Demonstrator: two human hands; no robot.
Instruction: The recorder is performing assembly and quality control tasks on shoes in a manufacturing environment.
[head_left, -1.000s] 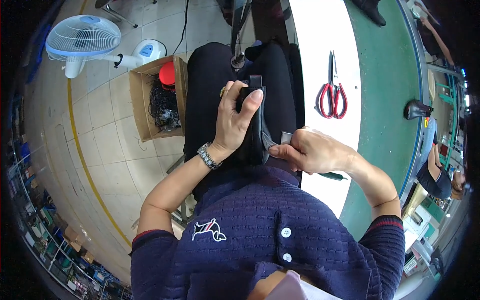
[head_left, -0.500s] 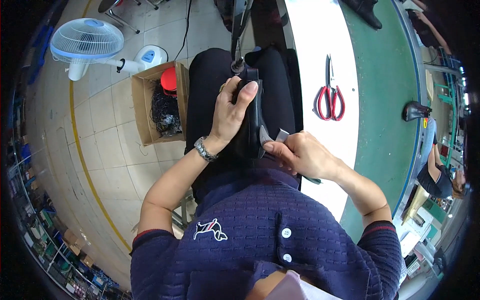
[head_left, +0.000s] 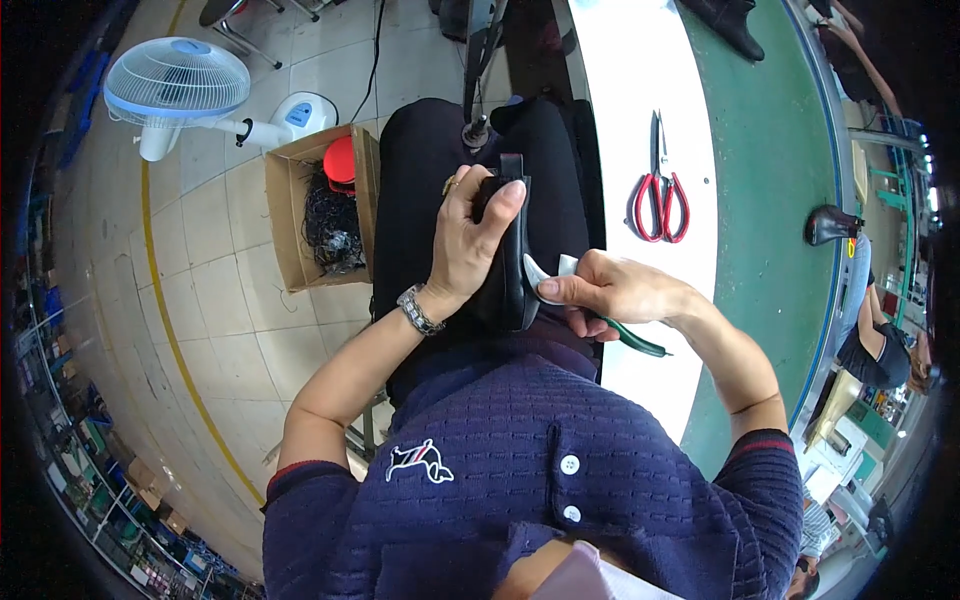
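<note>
My left hand (head_left: 470, 235) grips a black leather shoe (head_left: 515, 265) over my lap, thumb on top and fingers curled round its far end. The shoe lies lengthwise, its heel-like block away from me. At its right edge is the curved metal head (head_left: 537, 278) of a green-handled hand tool (head_left: 640, 342); it seems to touch the leather. My right hand (head_left: 600, 290) is closed round this tool, thumb along the metal. Its exact kind is partly hidden by my fingers. The green handle sticks out below my palm.
Red-handled scissors (head_left: 660, 200) lie on the white bench strip (head_left: 640, 90) at my right. Beyond runs a green surface (head_left: 765, 150) with black footwear (head_left: 832, 225). A metal post (head_left: 476, 130) stands between my knees. At left are a cardboard box (head_left: 290, 215) and a fan (head_left: 178, 80).
The shoe has shifted slightly toward me and right with my left hand. My right hand has turned, and more of the tool's green handle now shows.
</note>
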